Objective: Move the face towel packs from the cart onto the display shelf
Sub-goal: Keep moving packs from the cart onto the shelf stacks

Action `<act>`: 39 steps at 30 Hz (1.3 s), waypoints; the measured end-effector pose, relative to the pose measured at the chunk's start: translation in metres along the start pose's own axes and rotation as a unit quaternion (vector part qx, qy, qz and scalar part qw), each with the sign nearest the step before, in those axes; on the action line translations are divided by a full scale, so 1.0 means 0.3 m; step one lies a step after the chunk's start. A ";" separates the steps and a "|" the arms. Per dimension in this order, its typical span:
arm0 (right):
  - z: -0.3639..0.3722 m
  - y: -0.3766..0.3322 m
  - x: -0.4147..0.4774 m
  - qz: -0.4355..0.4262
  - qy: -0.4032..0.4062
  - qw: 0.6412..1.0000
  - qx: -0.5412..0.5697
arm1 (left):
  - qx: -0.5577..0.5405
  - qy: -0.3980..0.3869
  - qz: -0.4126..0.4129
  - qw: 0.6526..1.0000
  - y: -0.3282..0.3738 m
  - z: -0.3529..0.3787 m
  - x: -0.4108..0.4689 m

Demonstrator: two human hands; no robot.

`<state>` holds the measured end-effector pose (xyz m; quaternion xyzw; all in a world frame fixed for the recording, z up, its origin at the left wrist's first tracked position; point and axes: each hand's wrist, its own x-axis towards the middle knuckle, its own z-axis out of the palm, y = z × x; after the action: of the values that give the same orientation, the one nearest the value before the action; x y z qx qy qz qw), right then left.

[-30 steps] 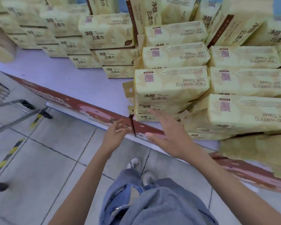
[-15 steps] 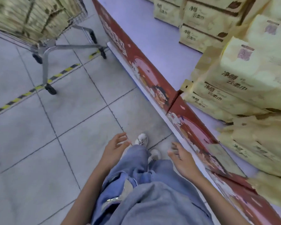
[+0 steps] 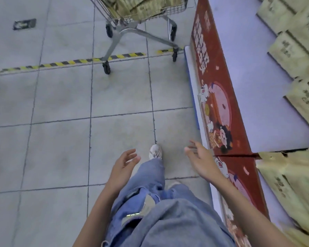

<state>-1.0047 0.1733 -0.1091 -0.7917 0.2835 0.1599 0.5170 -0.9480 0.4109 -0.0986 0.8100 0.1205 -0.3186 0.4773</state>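
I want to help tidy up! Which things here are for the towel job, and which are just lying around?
For the job:
- silver wire cart holding packs
- pale yellow face towel packs in the cart
- pale yellow packs already on the shelf
- white display shelf with red cartoon front
- empty left hand, empty right hand

Just lying about:
- yellow-black floor tape
- dark floor plate
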 end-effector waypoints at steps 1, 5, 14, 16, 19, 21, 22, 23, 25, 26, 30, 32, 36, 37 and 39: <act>-0.003 -0.038 0.045 -0.007 -0.001 1.000 -0.008 | -0.001 -0.003 -0.002 1.000 0.023 -0.015 0.032; -0.001 -0.188 0.218 -0.020 -0.005 1.000 -0.020 | -0.006 -0.020 0.004 1.000 0.143 -0.084 0.195; -0.051 -0.391 0.528 0.002 0.026 1.000 0.009 | 0.019 -0.054 0.071 0.996 0.554 -0.195 0.633; -0.081 -0.417 0.609 0.007 0.026 1.000 0.008 | 0.012 -0.063 0.078 0.995 0.647 -0.193 0.727; -0.132 -0.469 0.761 0.014 0.019 1.000 0.004 | 0.007 -0.058 0.082 0.995 0.778 -0.184 0.870; -0.175 -0.521 0.879 0.007 0.014 1.000 -0.004 | 0.002 -0.052 0.081 0.995 0.862 -0.182 0.959; -0.199 -0.555 0.941 0.002 0.011 1.000 -0.008 | 0.000 -0.048 0.077 0.996 0.902 -0.184 0.999; -0.224 -0.594 1.001 -0.001 0.007 1.000 -0.010 | -0.005 -0.044 0.070 0.997 0.940 -0.189 1.034; -0.270 -0.676 1.118 -0.015 -0.002 1.000 -0.018 | -0.020 -0.027 0.060 0.998 1.004 -0.203 1.088; -0.292 -0.723 1.178 -0.026 -0.011 0.999 -0.026 | -0.029 -0.016 0.056 0.998 1.034 -0.211 1.113; -0.358 -0.916 1.395 -0.065 -0.048 0.995 -0.051 | -0.073 0.015 0.023 0.997 1.101 -0.253 1.213; -0.376 -1.009 1.490 -0.085 -0.055 0.993 -0.062 | -0.097 0.027 0.004 0.995 1.121 -0.276 1.262; -0.380 -1.179 1.691 -0.100 -0.066 0.991 -0.064 | -0.119 0.050 -0.025 0.991 1.172 -0.333 1.415; -0.375 -1.214 1.739 -0.103 -0.068 0.991 -0.061 | -0.122 0.052 -0.023 0.991 1.191 -0.350 1.467; -0.371 -1.280 1.832 -0.102 -0.066 0.991 -0.055 | -0.123 0.049 -0.018 0.991 1.254 -0.388 1.576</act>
<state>-0.3399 0.0334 -0.0838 -0.8316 0.1567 0.1735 0.5038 -0.3504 0.2647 -0.0952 0.7571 0.1967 -0.2702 0.5613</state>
